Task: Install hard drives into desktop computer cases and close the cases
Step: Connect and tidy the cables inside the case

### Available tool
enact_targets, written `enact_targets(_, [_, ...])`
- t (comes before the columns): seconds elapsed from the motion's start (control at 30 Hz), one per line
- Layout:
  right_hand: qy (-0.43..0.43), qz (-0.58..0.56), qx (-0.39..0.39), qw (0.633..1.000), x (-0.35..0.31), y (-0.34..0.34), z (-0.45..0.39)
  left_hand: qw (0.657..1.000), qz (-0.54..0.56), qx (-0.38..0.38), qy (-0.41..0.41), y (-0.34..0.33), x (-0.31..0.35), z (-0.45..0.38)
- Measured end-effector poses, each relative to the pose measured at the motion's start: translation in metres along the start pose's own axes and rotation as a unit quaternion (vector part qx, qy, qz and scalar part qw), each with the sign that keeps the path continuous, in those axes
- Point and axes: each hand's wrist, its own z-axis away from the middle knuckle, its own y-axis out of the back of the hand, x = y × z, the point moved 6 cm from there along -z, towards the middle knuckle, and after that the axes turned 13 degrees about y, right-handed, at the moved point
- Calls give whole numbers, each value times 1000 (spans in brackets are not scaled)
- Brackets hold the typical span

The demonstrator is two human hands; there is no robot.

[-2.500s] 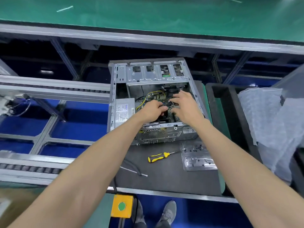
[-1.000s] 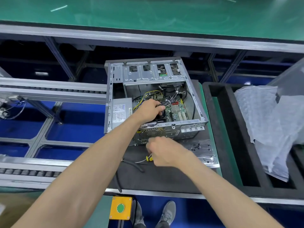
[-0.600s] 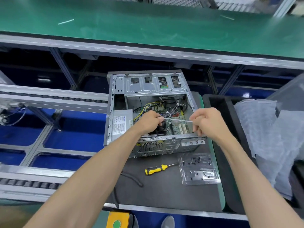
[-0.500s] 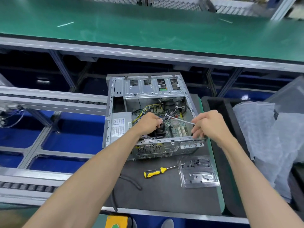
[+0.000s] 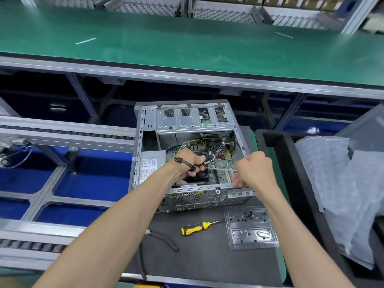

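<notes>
Cables bunched in the left hand could slip if the right hand, pinching the tie, tugs sideways.

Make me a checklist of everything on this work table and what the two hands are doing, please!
Surface: dark grey rubber work mat on a green-edged bench.
Job's things: open grey metal computer case lying on its side, green circuit board showing; no hard drive seen.
Clutter: yellow-and-black screwdriver; clear plastic screw tray; white bubble wrap in black foam bin.
Grippers: left hand grips a bundle of black wires; right hand pinches a thin white cable tie.
Cables: black hose on mat.
Surroundings: green conveyor belt; grey roller rails.
</notes>
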Motion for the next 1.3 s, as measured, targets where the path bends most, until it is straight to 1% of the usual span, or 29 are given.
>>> enact_targets(0.07, [-44,-75,-7,996,6,-17,-5,999,36,1,-7,0,-2,2])
enact_targets(0.13, [-93,-155,-17,983,10,-37,-10,997,73,35,-14,5,-5,0])
enact_targets(0.2, [-114,-224,-34,967,10,-54,-16,994,93,55,-33,7,-3,-1])
enact_targets(0.27, [-120,-261,-56,956,5,-67,-22,990,121,70,-33,8,-6,-4])
enact_targets(0.33, [-125,-259,-85,954,2,-77,-26,985,153,68,-30,9,-9,-4])
enact_targets(0.43, [-133,-254,-111,952,-1,-85,-31,990,127,58,-31,13,-13,-5])
enact_targets(0.47, [-131,-242,-121,954,-1,-86,-31,990,123,68,-33,15,-15,-3])
enact_targets(0.57, [-116,-207,-133,962,0,-87,-33,979,166,104,-58,19,-12,0])
enact_targets(0.67, [-100,-174,-142,969,0,-89,-32,977,132,146,-76,21,-12,5])
enact_targets(0.8, [-62,-115,-147,980,-3,-90,-29,978,116,149,-84,24,-12,3])
enact_targets(0.9, [-47,-112,-141,982,-5,-86,-27,970,76,209,-98,28,-8,7])
enact_targets(0.97, [-11,-108,-127,986,-7,-80,-25,967,52,225,-110,30,-7,7])
enact_targets(1.07, [127,-37,-50,990,-16,-62,-22,962,-3,236,-135,28,-2,11])
enact_targets(1.13, [209,4,-2,978,-24,-55,-19,954,-56,249,-156,26,2,15])
enact_targets(1.23, [311,43,42,948,-36,-56,-15,942,-105,262,-182,23,6,18])
enact_targets(1.27, [327,39,55,943,-38,-57,-14,938,-115,267,-190,23,7,19])
enact_targets(1.3, [324,23,66,943,-39,-57,-14,934,-122,272,-198,23,8,20])
